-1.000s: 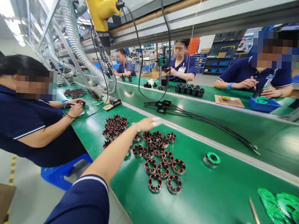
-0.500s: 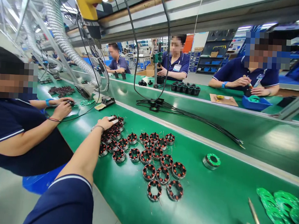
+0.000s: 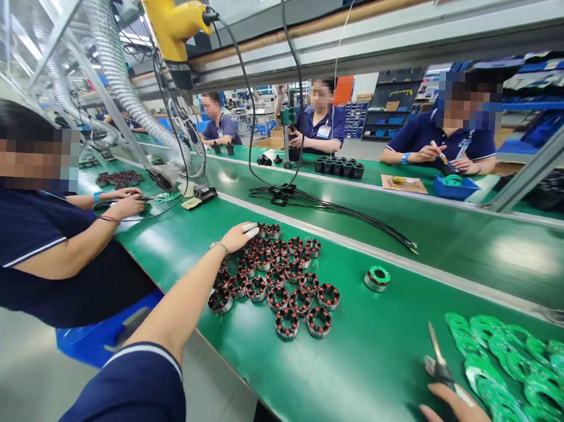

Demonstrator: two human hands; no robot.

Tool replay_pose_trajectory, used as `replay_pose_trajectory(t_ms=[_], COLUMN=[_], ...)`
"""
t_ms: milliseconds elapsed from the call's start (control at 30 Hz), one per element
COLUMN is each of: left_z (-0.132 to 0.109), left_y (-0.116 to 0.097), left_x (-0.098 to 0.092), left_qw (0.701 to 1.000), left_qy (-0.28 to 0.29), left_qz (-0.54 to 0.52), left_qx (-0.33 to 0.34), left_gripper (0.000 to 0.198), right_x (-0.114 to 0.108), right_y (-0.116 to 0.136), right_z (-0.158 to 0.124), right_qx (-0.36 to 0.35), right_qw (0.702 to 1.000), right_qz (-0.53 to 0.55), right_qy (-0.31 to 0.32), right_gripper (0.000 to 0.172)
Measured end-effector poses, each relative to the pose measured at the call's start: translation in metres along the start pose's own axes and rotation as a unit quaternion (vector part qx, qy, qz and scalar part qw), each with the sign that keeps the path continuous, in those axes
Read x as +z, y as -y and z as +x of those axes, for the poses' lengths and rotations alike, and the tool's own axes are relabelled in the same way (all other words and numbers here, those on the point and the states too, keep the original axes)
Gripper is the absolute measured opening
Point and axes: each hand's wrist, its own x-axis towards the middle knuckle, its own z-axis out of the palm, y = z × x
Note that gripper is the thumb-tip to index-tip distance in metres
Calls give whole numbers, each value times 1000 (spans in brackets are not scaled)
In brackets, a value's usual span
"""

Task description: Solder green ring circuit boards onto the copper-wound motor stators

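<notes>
My left hand [image 3: 241, 236], white coverings on its fingertips, reaches to the far left of a cluster of wound motor stators [image 3: 277, 276]. Its fingers are stretched out against the back stators, some partly hidden; nothing is gripped. The stators are metal rings with copper-red coils and thin wire ends. At the bottom right my right hand [image 3: 465, 414] is closed around the black handle of a soldering iron [image 3: 438, 345], its pointed metal tip facing away from me. Beside it lie many green ring-shaped circuit boards [image 3: 515, 362]. One stator with a green board on top [image 3: 377, 278] stands apart.
A co-worker [image 3: 21, 222] sits at the left. Others work across the bench behind a metal rail [image 3: 346, 248]. Black cables [image 3: 348, 211] lie beyond it. A yellow heat gun [image 3: 173, 26] and looped cords hang overhead. A black holder [image 3: 200, 196] stands at the rail.
My left hand has pushed the left stators rightward, packing the cluster closer together. My right hand has come into view on the soldering iron. The view has shifted right.
</notes>
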Motion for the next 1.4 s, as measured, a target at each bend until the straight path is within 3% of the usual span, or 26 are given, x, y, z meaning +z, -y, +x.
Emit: replay_pose_trajectory(t_ms=[67,167,233,300,433,533,667,800,833,867,933,967,1067,1167,1267,1400], left_z=[-25,-81,-118,-144,-150,-133,-123,-147,-158,-170,-191,-198,-208,-214,-233,-268], left_y=[3,17,24,25,10,-6,-28,-74,-91,-108,-143,-158,-189,-206,-221,-247], left_x=[-18,-39,-37,-23,14,21,1,-13,-11,-6,9,17,36,47,54,57], left_qw=[998,980,960,947,943,951,967,986,993,993,954,940,933,930,926,948], left_qy=[-56,-169,-217,-226,-206,-182,-148,-131,-108,-59,39,49,52,73,120,149], left_qz=[-14,-24,-32,-47,-73,-74,-39,14,26,66,129,151,195,172,101,88], left_qx=[-21,-105,-173,-224,-251,-237,-202,-102,-45,74,270,302,297,316,344,266], left_gripper=[46,57,64,67,59,53,55,65,60,55,45,41,21,12,13,28], right_x=[-10,-21,-26,-28,-33,-36,-39,-39,-40,-41,-47,-51,-68,-90,-108,-112], right_y=[11,24,28,31,35,39,41,42,43,45,49,50,46,24,-2,-18], right_z=[6,15,21,25,32,36,38,38,38,40,43,45,45,32,10,-8], right_qx=[8,2,-4,-7,4,12,20,31,29,25,16,10,-4,29,98,110], right_qw=[999,999,999,999,996,994,990,983,981,980,977,976,975,978,980,984], right_qz=[12,27,38,53,88,110,137,175,184,191,200,203,207,190,155,137], right_qy=[31,32,19,4,-7,-9,-27,-47,-52,-57,-69,-75,-80,-85,-81,-22], right_gripper=[45,43,40,38,35,32,28,25,24,22,17,14,6,8,12,22])
